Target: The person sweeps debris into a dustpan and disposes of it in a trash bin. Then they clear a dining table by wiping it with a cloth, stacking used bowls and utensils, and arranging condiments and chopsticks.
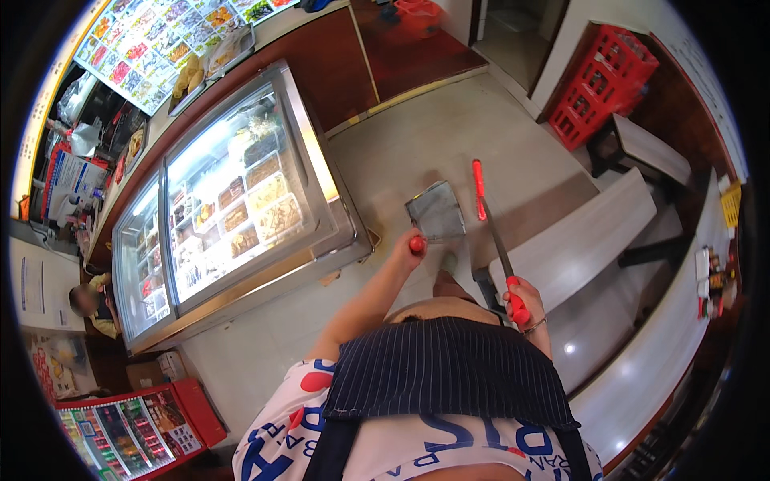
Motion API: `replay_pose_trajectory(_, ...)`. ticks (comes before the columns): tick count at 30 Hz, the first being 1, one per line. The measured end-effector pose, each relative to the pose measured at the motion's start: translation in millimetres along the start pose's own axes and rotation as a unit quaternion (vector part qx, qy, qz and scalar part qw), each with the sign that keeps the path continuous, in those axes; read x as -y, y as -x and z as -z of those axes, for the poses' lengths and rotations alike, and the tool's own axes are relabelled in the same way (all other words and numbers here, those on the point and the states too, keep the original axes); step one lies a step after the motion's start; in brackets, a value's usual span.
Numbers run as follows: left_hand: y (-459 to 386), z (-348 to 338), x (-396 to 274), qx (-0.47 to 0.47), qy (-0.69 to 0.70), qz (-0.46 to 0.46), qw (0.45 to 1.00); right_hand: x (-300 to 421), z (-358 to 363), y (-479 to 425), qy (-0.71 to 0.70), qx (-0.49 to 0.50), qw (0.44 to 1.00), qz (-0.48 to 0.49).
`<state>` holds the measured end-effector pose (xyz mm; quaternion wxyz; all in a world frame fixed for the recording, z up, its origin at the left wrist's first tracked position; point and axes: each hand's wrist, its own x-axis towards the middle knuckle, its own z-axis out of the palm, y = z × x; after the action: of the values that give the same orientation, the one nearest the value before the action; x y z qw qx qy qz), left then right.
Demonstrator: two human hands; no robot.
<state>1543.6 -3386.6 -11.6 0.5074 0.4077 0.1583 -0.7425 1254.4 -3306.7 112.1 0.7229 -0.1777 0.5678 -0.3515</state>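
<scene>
My left hand (411,248) is closed around the red-tipped handle of a metal dustpan (437,211), whose grey pan is low over the tiled floor just beyond the hand. My right hand (523,302) grips the red end of a long broom handle (499,249). The red broom head (479,189) is at the far end of that handle, to the right of the dustpan and apart from it. Whether the pan touches the floor, I cannot tell. A dark pinstriped apron (445,367) covers my front.
A glass-topped display case (337,240) with food trays stands at the left. At the right are a long bench (577,240), a stool (652,147), a long table (656,361) and stacked red crates (601,84). A person (96,303) is at the far left, behind the case.
</scene>
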Motion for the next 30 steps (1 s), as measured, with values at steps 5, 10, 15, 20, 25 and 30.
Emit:
replay_pose_trajectory(5,-51,-62,-58,-0.039,-0.007,-0.041,0.998,77,-12,-94,0.04,-0.012,0.998,-0.037)
replay_pose_trajectory(10,-118,-89,-128,-0.021,0.021,-0.051,0.998,158,-34,-171,0.084,0.007,0.995,-0.058)
replay_pose_trajectory(15,-188,-117,-202,-0.096,0.06,-0.101,0.988,227,-59,-249,0.117,0.038,0.989,-0.081)
replay_pose_trajectory(20,-250,-142,-276,-0.179,0.007,-0.143,0.973,275,-98,-315,0.135,0.028,0.986,-0.097)
replay_pose_trajectory(25,-301,-141,-336,-0.198,-0.005,-0.144,0.969,343,-127,-364,0.12,0.024,0.988,-0.097)
replay_pose_trajectory(30,-318,-150,-399,-0.275,-0.056,-0.122,0.952,391,-130,-402,0.127,0.051,0.983,-0.12)
